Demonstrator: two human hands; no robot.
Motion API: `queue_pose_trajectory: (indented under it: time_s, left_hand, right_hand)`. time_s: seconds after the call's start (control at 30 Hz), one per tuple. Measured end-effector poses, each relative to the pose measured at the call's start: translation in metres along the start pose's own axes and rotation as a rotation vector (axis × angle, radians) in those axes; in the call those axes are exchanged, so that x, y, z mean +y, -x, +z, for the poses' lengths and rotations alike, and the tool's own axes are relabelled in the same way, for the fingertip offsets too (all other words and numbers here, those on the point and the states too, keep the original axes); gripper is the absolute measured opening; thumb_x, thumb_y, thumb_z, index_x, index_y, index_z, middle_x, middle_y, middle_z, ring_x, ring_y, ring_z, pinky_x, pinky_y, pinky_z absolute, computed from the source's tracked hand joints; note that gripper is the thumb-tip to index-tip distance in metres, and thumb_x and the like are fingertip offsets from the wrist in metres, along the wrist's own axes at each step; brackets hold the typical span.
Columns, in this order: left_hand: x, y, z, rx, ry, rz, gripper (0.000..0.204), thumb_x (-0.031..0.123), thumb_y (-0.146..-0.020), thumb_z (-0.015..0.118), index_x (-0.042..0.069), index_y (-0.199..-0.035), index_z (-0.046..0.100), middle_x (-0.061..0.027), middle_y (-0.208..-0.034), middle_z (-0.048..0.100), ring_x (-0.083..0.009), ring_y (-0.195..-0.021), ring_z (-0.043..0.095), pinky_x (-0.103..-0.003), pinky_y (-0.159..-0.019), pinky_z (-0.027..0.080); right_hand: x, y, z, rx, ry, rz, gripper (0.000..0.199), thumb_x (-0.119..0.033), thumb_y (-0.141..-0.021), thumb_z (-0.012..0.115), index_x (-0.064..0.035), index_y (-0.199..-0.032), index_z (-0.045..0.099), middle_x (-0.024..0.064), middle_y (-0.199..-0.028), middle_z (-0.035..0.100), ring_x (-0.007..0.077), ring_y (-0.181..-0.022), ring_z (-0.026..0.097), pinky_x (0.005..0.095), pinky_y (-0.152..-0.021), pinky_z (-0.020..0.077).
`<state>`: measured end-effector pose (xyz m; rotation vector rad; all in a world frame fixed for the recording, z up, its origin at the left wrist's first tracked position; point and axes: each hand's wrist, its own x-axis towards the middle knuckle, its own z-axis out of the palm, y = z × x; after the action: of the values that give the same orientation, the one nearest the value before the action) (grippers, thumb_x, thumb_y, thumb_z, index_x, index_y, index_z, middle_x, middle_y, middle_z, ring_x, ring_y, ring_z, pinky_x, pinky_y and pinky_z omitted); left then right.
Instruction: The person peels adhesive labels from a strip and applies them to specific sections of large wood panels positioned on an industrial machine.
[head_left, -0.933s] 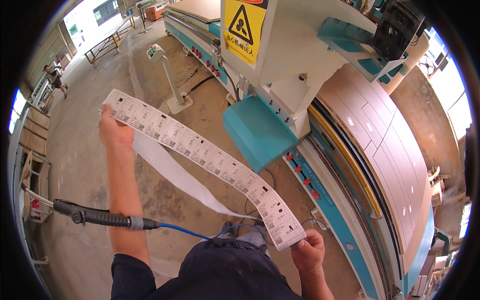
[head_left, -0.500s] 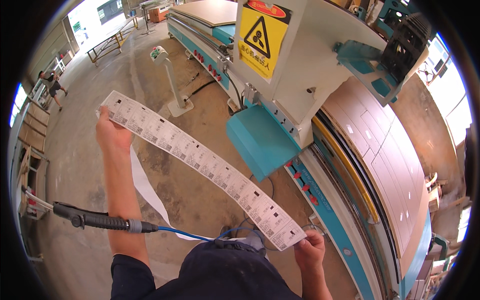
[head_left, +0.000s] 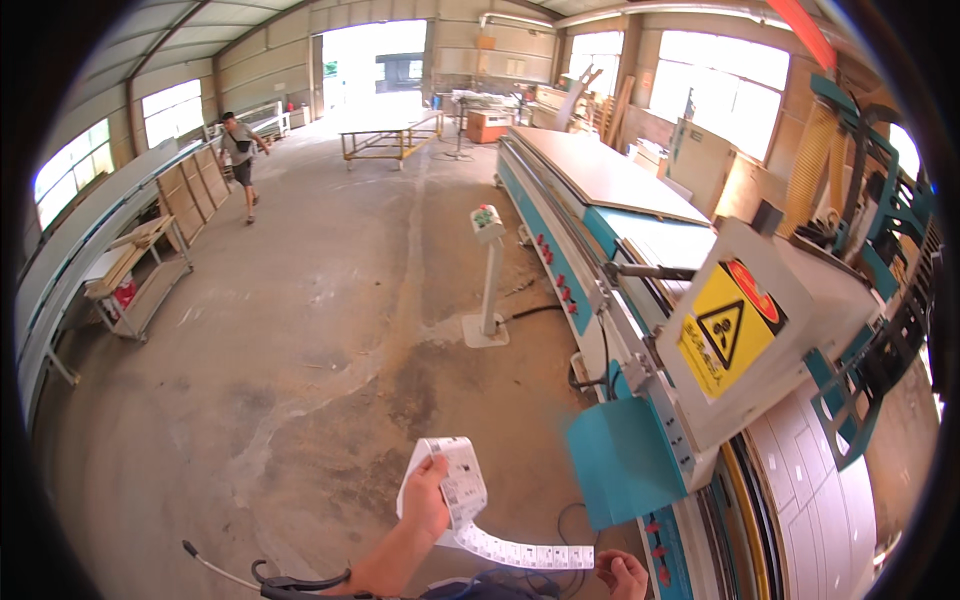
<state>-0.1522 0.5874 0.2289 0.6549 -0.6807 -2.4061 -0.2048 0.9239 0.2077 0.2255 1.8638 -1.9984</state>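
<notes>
L hand [head_left: 425,500] pinched on upper end of white label strip [head_left: 500,545], strip curls down & runs across to R hand [head_left: 622,575], which grips its other end low in frame, beside the teal/white machine [head_left: 640,460], above concrete floor [head_left: 300,380]

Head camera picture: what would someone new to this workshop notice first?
Probably the yellow warning sign on the big white and teal machine at right. Low in the middle, the left hand grips a curling strip of printed labels, whose far end reaches the right hand. Far off at upper left, a person walks across the concrete floor.
</notes>
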Motion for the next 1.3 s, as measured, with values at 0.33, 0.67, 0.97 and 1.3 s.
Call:
queue_pose_trajectory:
  time_s: [0.33, 0.67, 0.97, 1.3]
  left_hand:
    - [0.029, 0.003, -0.002, 0.184, -0.152, 0.020, 0.020, 0.017, -0.093, 0.050, 0.003, -0.103, 0.059, -0.0061, -0.094, 0.064, -0.0162, -0.083, 0.062, -0.031, -0.077, 0.049]
    - [0.070, -0.055, -0.034, 0.367, 0.005, 0.333, 0.020, 0.015, -0.093, 0.048, 0.002, -0.104, 0.058, -0.0078, -0.097, 0.064, -0.0203, -0.088, 0.062, -0.037, -0.081, 0.049]
    - [0.142, -0.176, -0.007, 0.471, -0.043, 0.466, 0.021, 0.015, -0.093, 0.048, 0.000, -0.105, 0.058, -0.0092, -0.099, 0.063, -0.0214, -0.089, 0.062, -0.037, -0.082, 0.049]
    - [0.165, -0.317, -0.012, 0.396, 0.003, 0.413, 0.021, 0.013, -0.093, 0.047, 0.000, -0.106, 0.058, -0.0106, -0.099, 0.064, -0.0233, -0.093, 0.061, -0.039, -0.085, 0.048]
  right_hand:
    - [-0.221, 0.055, 0.257, -1.508, -0.305, 0.241, 0.063, -0.055, -0.087, 0.045, 0.0021, -0.113, 0.051, 0.0126, -0.102, 0.058, 0.0203, -0.090, 0.056, 0.0304, -0.080, 0.0441]
    - [-0.280, 0.034, 0.350, -2.176, -0.592, 0.650, 0.037, -0.031, -0.097, 0.040, 0.0015, -0.102, 0.058, 0.0091, -0.089, 0.058, 0.0160, -0.085, 0.052, 0.0258, -0.078, 0.0401]
    - [-0.349, -0.112, 0.460, -2.443, -0.504, 0.496, 0.041, -0.033, -0.095, 0.041, 0.0032, -0.093, 0.059, 0.0132, -0.087, 0.058, 0.0215, -0.085, 0.054, 0.0294, -0.078, 0.0406]
    - [-0.339, -0.213, 0.569, -2.440, -0.629, -0.026, 0.042, -0.033, -0.094, 0.041, 0.0062, -0.095, 0.057, 0.0198, -0.094, 0.057, 0.0318, -0.090, 0.054, 0.0371, -0.082, 0.0411]
